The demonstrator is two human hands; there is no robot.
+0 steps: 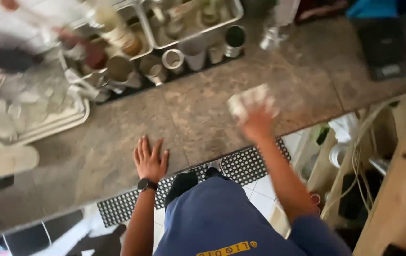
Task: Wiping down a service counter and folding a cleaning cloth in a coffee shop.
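Metal trays [191,21] and cups are crowding the upper frame; the left hand [150,160] is lying open on the surface [203,109], the right hand [258,124] is gripping what looks like a pale, blurred cloth [249,100].

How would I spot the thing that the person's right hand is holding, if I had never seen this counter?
Start at the brown stone counter that runs across the picture, with metal trays and cups along its far edge. Near its front edge, the right hand is raised above the surface. It holds a pale, blurred cloth-like wad, the only light, soft-looking thing there; the left hand lies flat and empty.
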